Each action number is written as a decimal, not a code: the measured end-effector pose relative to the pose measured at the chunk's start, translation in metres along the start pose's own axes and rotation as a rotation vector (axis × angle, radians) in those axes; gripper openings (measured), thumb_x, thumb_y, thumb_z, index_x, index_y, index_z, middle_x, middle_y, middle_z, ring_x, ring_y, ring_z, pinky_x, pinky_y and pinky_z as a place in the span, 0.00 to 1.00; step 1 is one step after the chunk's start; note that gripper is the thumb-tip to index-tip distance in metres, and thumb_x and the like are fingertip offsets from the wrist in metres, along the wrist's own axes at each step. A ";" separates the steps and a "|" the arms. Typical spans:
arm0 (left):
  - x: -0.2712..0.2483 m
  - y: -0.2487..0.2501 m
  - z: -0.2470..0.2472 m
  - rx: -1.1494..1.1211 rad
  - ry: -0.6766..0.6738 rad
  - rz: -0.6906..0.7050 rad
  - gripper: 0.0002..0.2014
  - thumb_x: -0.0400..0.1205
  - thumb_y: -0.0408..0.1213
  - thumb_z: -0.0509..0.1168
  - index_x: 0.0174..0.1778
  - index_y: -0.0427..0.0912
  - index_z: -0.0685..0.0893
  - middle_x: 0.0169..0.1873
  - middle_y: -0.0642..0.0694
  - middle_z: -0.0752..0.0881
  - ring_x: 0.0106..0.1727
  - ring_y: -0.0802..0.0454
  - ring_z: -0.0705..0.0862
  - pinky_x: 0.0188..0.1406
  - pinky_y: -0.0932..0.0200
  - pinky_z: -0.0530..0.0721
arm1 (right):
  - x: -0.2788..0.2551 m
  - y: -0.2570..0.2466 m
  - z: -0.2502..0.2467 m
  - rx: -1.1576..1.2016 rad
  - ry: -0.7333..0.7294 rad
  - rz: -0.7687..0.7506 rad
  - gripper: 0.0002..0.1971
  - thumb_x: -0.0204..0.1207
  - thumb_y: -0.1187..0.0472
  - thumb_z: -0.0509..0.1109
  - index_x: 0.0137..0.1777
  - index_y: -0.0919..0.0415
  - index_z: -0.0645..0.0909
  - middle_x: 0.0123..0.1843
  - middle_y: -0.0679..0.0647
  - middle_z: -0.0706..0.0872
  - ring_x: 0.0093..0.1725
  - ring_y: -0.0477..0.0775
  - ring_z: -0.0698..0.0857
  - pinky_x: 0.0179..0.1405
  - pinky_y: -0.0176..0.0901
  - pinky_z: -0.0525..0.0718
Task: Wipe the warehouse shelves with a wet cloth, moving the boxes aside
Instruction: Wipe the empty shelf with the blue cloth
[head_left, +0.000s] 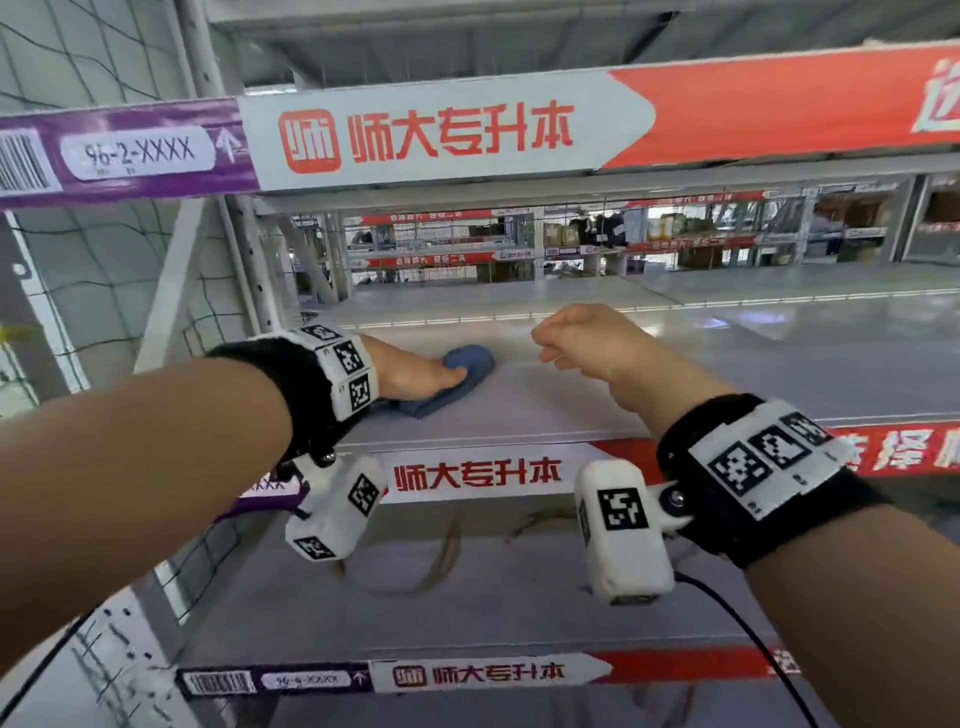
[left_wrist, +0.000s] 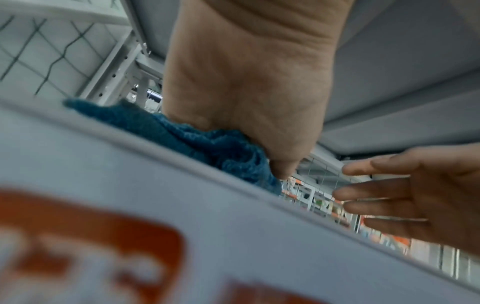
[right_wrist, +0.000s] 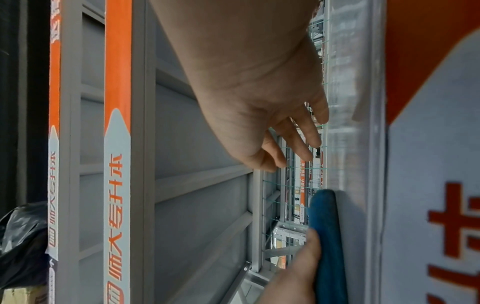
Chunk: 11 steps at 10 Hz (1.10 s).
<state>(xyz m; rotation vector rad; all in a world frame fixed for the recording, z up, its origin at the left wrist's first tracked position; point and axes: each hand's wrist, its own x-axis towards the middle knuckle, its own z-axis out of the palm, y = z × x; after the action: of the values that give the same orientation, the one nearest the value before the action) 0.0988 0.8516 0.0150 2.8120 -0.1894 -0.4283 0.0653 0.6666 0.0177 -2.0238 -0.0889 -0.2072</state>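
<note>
hands: 2 in view. left hand (head_left: 415, 371) lies palm down on the cloth, near-left part of the middle shelf. right hand (head_left: 587, 340) is in the air to its right, touching nothing.
left grip: pressing the cloth onto the shelf; thumb lies along its edge in the left wrist view. Can't tell whether the fingers are curled round it, they're hidden under the hand.
right grip: apart, holds nothing. Fingers loosely bent in the head view, spread and relaxed in the left wrist view (left_wrist: 405, 197).
cloth: 1, blue (head_left: 470, 364), bunched, partly under the left hand, on the middle shelf just behind its front edge. Also seen at (left_wrist: 207, 144) and edge-on at (right_wrist: 327, 236).
shelf levels: 3 seen in the near rack. Middle shelf (head_left: 727, 374) is pale grey and glossy. Lower shelf (head_left: 415, 597) has brownish ring marks.
edge labels: 3 red-and-white strips with printed characters, one per level. Top one (head_left: 441, 135) runs into a purple tag reading 96-2-XXXX.
wrist bands: 2, black with white marker blocks, a white camera pod hanging under each.
boxes: none on the near shelves; brown cartons only on the far racks (head_left: 675, 228), too small to count.
room: warehouse, more labelled racks beyond, netting (head_left: 78, 78) on the left side.
other: black bag (right_wrist: 23, 236) on a carton, right wrist view only.
</note>
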 end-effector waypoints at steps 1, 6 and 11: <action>-0.013 0.036 0.018 -0.145 0.104 0.151 0.25 0.88 0.49 0.42 0.80 0.41 0.57 0.77 0.41 0.63 0.78 0.49 0.60 0.60 0.72 0.60 | -0.001 0.011 -0.012 -0.004 0.031 -0.096 0.08 0.79 0.64 0.65 0.55 0.63 0.83 0.49 0.60 0.85 0.47 0.53 0.79 0.39 0.40 0.77; -0.019 -0.015 0.020 0.123 0.460 -0.331 0.22 0.87 0.41 0.49 0.74 0.33 0.69 0.76 0.32 0.64 0.77 0.37 0.63 0.76 0.49 0.59 | -0.001 0.057 -0.070 -0.149 0.094 -0.274 0.12 0.80 0.65 0.61 0.62 0.60 0.78 0.36 0.48 0.79 0.34 0.48 0.76 0.27 0.26 0.68; 0.021 0.181 0.079 -0.225 0.263 0.275 0.14 0.89 0.38 0.45 0.59 0.35 0.72 0.50 0.29 0.81 0.56 0.37 0.80 0.47 0.56 0.76 | -0.004 0.100 -0.138 -0.089 0.178 -0.174 0.12 0.78 0.65 0.64 0.61 0.59 0.78 0.43 0.52 0.82 0.38 0.51 0.79 0.39 0.38 0.73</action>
<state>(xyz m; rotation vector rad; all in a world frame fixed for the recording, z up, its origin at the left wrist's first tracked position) 0.0790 0.6549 -0.0080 2.5392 -0.4338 -0.0136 0.0621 0.4985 -0.0112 -2.0775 -0.1461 -0.5077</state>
